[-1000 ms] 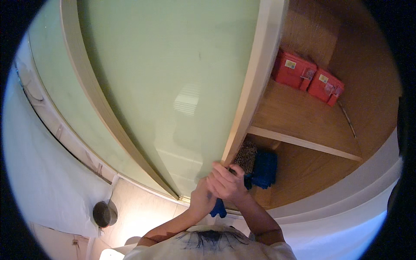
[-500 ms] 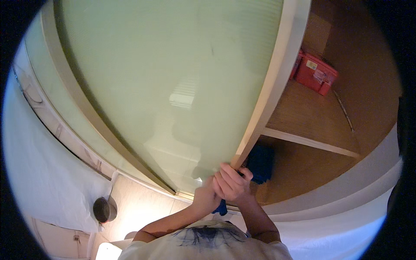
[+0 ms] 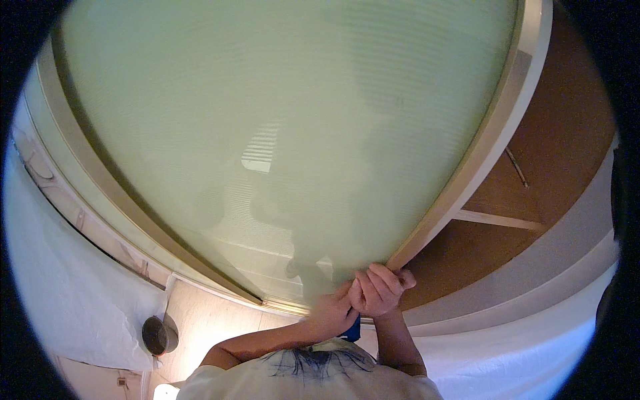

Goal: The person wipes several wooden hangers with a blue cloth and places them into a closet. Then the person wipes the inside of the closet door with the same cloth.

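Observation:
A large sliding cabinet door [image 3: 287,187] of greenish ribbed glass in a pale wooden frame fills most of the view. My right hand [image 3: 381,291] is closed around the lower part of the door's right frame edge, its fingers curled over the wood. Against it, just to the left, lies my left hand [image 3: 331,315], low on the door. Its fingertips are blurred and partly hidden by the right hand. Right of the door edge, part of the brown cabinet interior [image 3: 567,113] shows, with a pale shelf edge [image 3: 500,220] and a thin stick [image 3: 517,167].
A dark bucket [image 3: 155,335] stands on the light floor [image 3: 210,320] at lower left. White sheeting [image 3: 73,293] covers something along the left side, and more sheeting [image 3: 480,360] lies at lower right. A metallic bottom track [image 3: 287,307] runs beneath the door.
The door has slid right with both hands, narrowing the visible opening. The red box on the shelf and the dark blue thing below it are now hidden behind the door.

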The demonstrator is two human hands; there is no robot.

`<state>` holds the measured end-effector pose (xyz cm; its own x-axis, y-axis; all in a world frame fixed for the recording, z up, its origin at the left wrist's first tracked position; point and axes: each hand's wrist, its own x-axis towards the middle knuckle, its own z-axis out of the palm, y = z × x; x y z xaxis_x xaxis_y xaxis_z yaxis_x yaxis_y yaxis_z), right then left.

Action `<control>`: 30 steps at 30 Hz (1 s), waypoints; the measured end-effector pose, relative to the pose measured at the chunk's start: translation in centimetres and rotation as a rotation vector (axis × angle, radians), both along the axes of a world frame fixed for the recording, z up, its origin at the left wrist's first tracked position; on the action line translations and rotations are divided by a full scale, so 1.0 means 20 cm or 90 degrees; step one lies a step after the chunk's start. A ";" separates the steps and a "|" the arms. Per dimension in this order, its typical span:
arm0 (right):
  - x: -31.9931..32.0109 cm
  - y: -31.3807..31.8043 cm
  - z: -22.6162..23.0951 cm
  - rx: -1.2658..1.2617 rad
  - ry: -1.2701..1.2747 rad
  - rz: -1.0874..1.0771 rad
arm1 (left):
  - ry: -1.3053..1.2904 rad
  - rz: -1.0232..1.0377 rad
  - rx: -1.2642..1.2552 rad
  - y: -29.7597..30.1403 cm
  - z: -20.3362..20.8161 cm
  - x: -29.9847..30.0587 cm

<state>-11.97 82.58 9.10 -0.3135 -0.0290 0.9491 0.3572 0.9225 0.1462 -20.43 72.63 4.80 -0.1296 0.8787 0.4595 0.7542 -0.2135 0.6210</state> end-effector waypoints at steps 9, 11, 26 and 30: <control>0.22 0.07 0.01 -0.035 0.039 -0.067 | 0.005 -0.073 0.035 0.15 -0.03 0.19; 0.27 0.09 0.02 -0.038 0.048 -0.092 | -0.002 -0.079 0.028 0.17 -0.02 0.25; 0.58 0.20 -0.03 -0.113 0.078 -0.246 | -0.003 -0.145 0.032 0.40 -0.08 0.56; 0.64 0.22 -0.03 -0.111 0.084 -0.262 | -0.004 -0.154 0.029 0.43 -0.07 0.62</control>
